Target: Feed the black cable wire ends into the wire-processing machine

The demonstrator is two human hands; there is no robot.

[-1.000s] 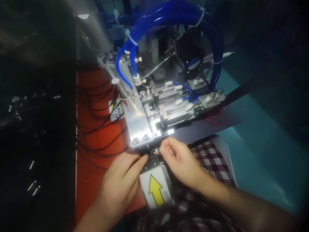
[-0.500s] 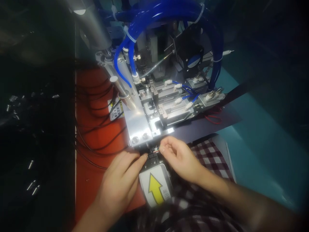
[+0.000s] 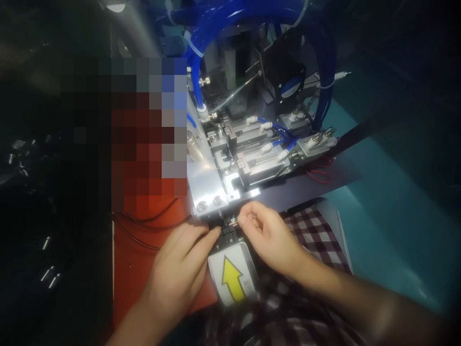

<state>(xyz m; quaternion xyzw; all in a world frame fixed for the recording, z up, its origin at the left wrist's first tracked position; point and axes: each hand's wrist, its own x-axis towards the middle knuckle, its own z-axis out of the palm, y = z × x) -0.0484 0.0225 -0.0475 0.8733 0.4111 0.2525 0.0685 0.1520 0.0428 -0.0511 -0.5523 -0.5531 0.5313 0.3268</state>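
Just in front of the machine, my left hand (image 3: 187,259) is closed in a pinch. Its fingertips rest at a dark cable end (image 3: 225,226) over a small black fixture (image 3: 226,236). The grip itself is partly hidden. From the other side, my right hand (image 3: 264,235) pinches several thin coloured wires (image 3: 234,221) at the end of that cable. Thumb and forefinger press together, with the other fingers curled. A white label with a yellow arrow (image 3: 231,278) lies just below the fixture, between my wrists.
Beyond my hands stands a metal machine (image 3: 209,182) with pneumatic cylinders (image 3: 264,161) and thick blue hoses (image 3: 230,19). Black cables (image 3: 154,223) cross the orange surface (image 3: 133,288) at left. Checkered cloth (image 3: 313,230) lies under my right arm. Pixelation covers part of the upper left.
Both hands stay at the same spot, pinching as before. The view has shifted very slightly, and a pixelated block now covers part of the upper left.
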